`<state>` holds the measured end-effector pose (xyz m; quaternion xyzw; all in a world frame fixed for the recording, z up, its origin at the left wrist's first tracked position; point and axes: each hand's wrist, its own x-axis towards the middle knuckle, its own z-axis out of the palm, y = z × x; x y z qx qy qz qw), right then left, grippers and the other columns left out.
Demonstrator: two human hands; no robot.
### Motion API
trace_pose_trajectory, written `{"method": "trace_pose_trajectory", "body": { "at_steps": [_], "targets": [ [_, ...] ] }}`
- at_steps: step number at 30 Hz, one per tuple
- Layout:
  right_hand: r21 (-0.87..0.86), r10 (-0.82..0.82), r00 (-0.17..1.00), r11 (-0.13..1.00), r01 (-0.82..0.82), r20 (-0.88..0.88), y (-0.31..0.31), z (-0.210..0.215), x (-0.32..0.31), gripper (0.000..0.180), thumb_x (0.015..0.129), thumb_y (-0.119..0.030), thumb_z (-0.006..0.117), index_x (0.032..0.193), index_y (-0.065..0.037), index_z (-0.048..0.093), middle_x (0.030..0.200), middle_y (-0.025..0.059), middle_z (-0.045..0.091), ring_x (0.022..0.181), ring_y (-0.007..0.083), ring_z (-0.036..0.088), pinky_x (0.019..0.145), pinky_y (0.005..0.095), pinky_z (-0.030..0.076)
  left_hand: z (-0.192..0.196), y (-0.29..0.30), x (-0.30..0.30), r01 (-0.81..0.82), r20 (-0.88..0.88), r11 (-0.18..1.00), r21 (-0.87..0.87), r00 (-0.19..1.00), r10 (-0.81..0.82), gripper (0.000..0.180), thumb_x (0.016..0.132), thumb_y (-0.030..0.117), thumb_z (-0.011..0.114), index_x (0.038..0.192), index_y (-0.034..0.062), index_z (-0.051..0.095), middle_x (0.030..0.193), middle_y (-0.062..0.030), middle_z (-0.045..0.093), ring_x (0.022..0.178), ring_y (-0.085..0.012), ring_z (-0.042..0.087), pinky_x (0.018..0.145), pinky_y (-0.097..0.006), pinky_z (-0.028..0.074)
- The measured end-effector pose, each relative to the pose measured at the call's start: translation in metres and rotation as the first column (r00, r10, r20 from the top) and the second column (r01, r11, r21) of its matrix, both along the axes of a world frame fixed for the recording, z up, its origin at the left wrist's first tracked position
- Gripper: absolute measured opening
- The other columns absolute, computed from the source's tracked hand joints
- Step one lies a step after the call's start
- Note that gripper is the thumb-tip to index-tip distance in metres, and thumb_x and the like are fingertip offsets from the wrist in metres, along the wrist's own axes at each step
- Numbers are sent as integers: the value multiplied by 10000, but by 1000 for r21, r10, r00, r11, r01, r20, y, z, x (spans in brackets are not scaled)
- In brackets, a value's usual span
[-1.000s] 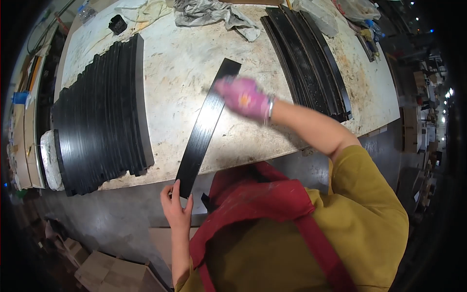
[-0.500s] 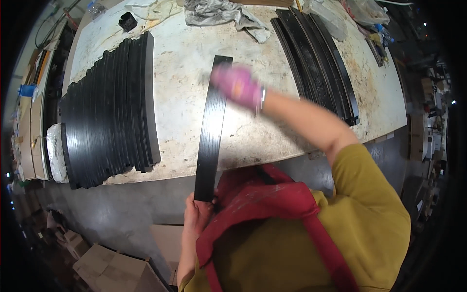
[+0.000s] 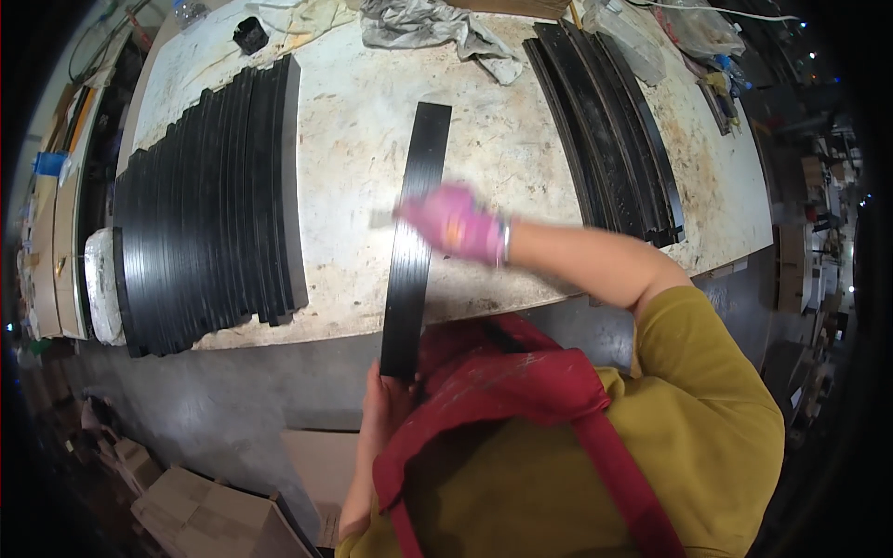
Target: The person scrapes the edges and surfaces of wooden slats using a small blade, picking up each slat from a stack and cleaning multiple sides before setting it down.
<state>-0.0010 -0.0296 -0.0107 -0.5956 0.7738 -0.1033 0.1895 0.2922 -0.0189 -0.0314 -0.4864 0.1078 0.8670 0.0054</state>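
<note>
1. Since half a second ago, the pink-gloved right hand (image 3: pixel 453 225) is moving nearer the person along a long, flat black strip (image 3: pixel 406 284).
2. Right hand is curling over the strip's middle, blurred; a small greyish edge is protruding past the fingertips. Cannot tell what it is holding.
3. Bare left hand (image 3: pixel 393 394) is touching the strip's near end; the red apron (image 3: pixel 507 381) is partly hiding it. Cannot tell how tightly the fingers are closing.
4. Strip is extending over the stained white worktable (image 3: pixel 349 186), near end overhanging the front edge.
5. Closely packed black strips (image 3: pixel 209 209) are lying left; more black pieces (image 3: pixel 600 130) are lying right.
6. Crumpled grey cloth (image 3: pixel 423 28) is lying beyond the strip.
</note>
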Motion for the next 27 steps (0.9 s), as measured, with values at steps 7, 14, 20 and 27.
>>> {"method": "trace_pose_trajectory", "body": {
  "at_steps": [7,14,20,27],
  "targets": [
    [38,126,992,991,-125,-15,23,-6,16,87,858,-128,489,846,-98,570,692,112,600,647,266,618,589,390,519,-1,-1,-17,-28,-55,998,-52,998,25,417,968,390,343,1181,77,519,1035,-72,585,787,-169,521,686,-278,456],
    [-306,16,997,951,-38,-73,28,11,-10,80,796,-127,539,840,-63,558,699,138,594,630,319,626,560,437,489,3,14,-20,-57,-137,956,-288,990,18,365,992,358,322,1169,102,514,1120,-77,593,871,-173,554,775,-311,469],
    [-166,497,866,860,-483,55,81,14,88,77,757,-147,584,797,-83,566,666,119,597,642,292,650,563,413,521,-9,14,-25,-262,-2,965,-29,965,262,387,999,328,320,1177,71,549,1104,-85,633,849,-162,578,747,-298,474],
    [-101,386,915,921,-376,114,97,17,57,109,806,-176,556,847,-76,570,647,146,599,605,331,631,543,430,508,-16,34,-30,-152,-304,988,1,942,145,470,996,412,366,1212,17,504,1155,-140,601,936,-233,594,837,-368,495]
  ]
}}
